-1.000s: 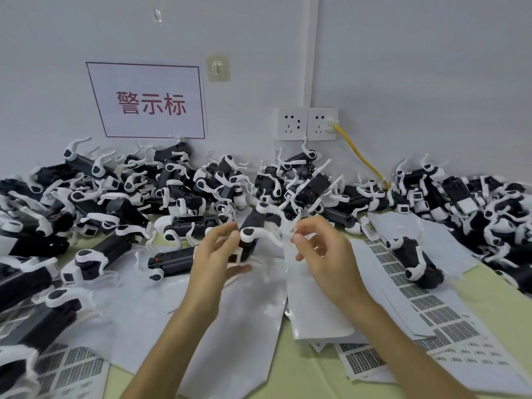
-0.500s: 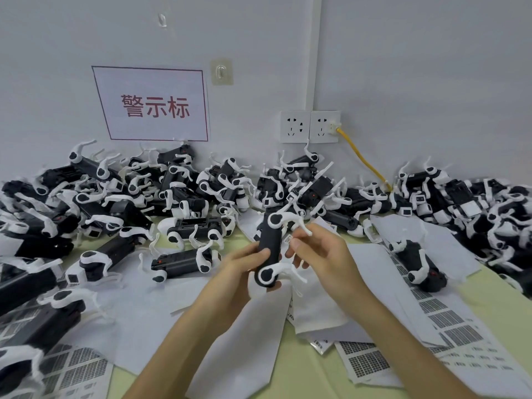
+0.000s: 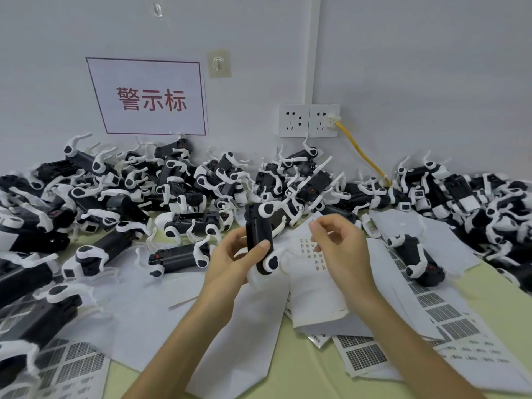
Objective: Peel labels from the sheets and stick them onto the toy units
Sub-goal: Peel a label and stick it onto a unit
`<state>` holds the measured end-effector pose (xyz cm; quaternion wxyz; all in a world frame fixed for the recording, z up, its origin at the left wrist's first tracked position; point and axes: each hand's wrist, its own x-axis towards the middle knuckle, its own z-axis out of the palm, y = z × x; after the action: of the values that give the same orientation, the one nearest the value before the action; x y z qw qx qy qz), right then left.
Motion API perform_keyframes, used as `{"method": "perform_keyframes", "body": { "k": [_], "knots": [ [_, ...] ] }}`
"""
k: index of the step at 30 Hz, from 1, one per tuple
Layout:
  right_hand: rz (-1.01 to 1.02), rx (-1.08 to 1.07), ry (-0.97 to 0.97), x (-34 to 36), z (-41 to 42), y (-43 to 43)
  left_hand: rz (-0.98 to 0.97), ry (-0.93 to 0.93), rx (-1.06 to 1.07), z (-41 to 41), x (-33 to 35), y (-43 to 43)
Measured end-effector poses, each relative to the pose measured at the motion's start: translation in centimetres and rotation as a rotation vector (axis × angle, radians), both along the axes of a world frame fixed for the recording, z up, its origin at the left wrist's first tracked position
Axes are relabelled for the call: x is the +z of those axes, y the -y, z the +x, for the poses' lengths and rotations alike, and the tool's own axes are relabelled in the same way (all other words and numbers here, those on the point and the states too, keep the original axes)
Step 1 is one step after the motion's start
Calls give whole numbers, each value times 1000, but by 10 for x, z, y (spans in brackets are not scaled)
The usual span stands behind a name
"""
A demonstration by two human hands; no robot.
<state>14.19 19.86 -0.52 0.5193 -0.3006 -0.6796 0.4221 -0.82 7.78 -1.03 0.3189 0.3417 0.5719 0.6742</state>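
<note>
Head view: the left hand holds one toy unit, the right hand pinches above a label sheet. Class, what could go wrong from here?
1. A peeled label might curl or cling to the right hand before reaching the toy unit.
2. Set back by the pile, the finished unit could get mixed with unlabelled ones.

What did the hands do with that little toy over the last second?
The left hand turned the toy upright and grips it. The right hand drew away rightward, fingers pinched. The toy pile and label sheets stayed put.
</note>
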Motion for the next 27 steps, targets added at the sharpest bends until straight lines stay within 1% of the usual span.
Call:
{"method": "perform_keyframes", "body": {
  "k": [3, 6, 15, 27],
  "knots": [
    [106, 229, 58, 3, -2, 5, 24, -41, 18, 1, -3, -2],
    [139, 303, 129, 0, -6, 9, 26, -99, 7, 3, -4, -3],
    [167, 210, 171, -2, -6, 10, 25, -220, -19, 6, -7, -2],
    [203, 202, 204, -1, -5, 12, 36, -305, -14, 8, -4, 0]
  ]
}}
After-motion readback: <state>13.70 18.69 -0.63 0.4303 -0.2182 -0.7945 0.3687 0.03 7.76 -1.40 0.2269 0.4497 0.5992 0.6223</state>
